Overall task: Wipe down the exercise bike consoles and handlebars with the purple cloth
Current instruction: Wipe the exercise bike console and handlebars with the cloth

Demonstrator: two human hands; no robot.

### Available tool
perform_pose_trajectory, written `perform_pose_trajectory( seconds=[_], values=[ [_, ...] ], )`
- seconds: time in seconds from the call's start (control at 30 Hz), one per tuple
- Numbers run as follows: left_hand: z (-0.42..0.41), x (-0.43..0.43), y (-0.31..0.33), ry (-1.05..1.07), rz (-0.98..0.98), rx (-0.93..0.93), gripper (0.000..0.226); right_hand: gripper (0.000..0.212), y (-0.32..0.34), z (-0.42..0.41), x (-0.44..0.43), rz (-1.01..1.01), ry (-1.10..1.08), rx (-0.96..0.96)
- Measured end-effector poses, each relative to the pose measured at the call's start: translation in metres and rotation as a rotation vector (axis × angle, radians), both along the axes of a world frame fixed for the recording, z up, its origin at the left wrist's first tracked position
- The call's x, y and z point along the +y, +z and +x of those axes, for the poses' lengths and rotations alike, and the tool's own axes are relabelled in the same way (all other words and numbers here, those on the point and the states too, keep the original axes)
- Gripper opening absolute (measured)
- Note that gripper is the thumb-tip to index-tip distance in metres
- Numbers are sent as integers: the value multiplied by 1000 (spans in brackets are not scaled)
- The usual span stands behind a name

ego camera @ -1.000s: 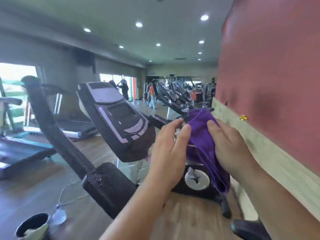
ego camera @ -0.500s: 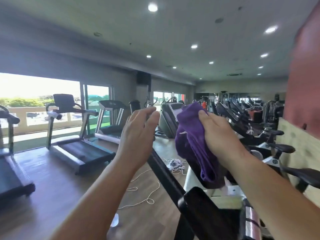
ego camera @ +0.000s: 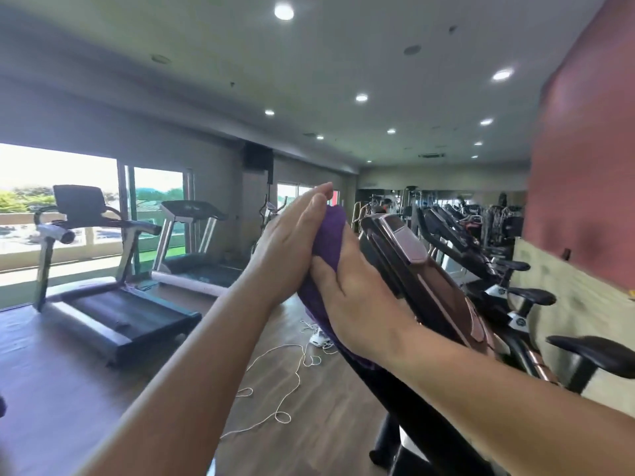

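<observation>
Fingers [ego camera: 311, 209] straight, left hand [ego camera: 285, 250] presses the purple cloth [ego camera: 330, 235] gripped by the right hand [ego camera: 350, 297].

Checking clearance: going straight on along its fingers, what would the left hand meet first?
Nothing close, it seems: the left hand points up past the purple cloth into open room, though depth is unclear.

purple cloth [ego camera: 332, 231]: mostly hidden between left hand [ego camera: 292, 249] and right hand [ego camera: 354, 300] | far bikes [ego camera: 450, 225]: blurred
</observation>
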State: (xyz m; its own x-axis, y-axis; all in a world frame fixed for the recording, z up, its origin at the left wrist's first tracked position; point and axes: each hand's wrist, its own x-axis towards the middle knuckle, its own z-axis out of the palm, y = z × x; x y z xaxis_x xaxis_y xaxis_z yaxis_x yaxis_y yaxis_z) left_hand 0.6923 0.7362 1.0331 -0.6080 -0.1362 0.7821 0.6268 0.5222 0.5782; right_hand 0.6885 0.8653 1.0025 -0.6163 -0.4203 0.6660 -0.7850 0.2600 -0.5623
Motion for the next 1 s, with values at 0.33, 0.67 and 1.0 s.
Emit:
perform_pose_trajectory(
  seconds=[0.33,0.67,1.0],
  values=[
    [6,-2,12,38,-121,28,58,77,3,-6,-5,62,-70,108],
    [7,-6,8,-113,-36,-29,64,59,15,-17,-16,-354,-45,-88],
    [3,-9,5,-222,2,-24,82,82,-17,13,15,240,-127,86]
  ],
)
